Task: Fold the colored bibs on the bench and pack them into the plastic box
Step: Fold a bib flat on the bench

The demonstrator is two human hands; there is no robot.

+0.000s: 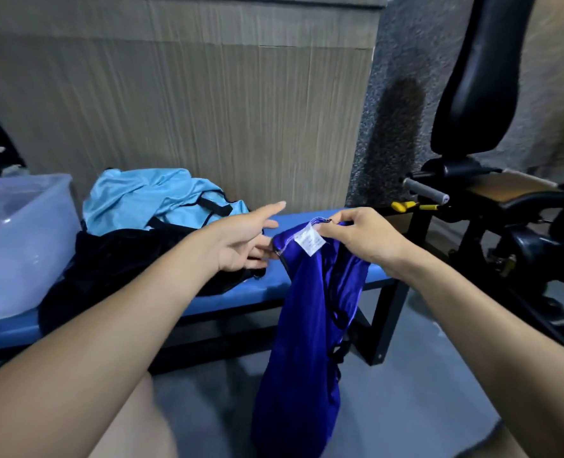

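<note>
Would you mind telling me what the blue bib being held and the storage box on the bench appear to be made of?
Blue bib: probably thin synthetic fabric with a slight sheen; it hangs limp in soft folds from the right hand, with a sewn-in white label. Box: translucent, slightly frosted plastic; the light passes through its walls.

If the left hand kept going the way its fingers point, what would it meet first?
Most likely the top hem of the dark blue bib that the right hand holds up; the left hand is already at it, though depth is unclear.
</note>
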